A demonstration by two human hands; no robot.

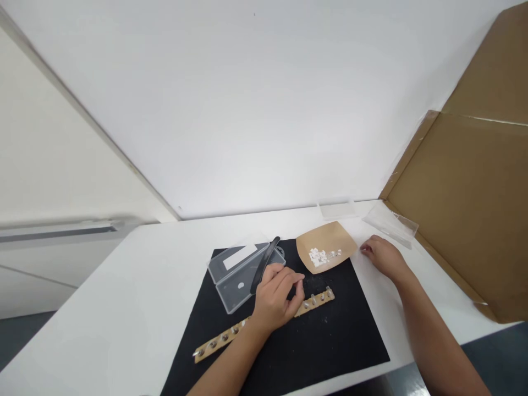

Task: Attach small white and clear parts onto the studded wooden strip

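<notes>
My left hand [277, 294] is closed in a pinch above the middle of a wooden strip [315, 301]. Whatever its fingertips may hold is too small to make out. Small clear and metallic pieces stand in a row along the strip, and my hand and forearm cover its centre. A black curved tool [266, 264] slants over an open clear plastic case [235, 283] and meets the back of my left hand; I cannot tell whether it is held. My right hand [383, 256] rests on the white table, fingers curled together, just right of a brown paper tray [325, 236].
Small white pieces [318, 257] lie in the paper tray. A black mat [317, 352] lies under the strip and case. Clear plastic boxes [391, 223] sit at the back right. Cardboard [466, 203] stands along the right edge, and a white wall [264, 110] rises behind.
</notes>
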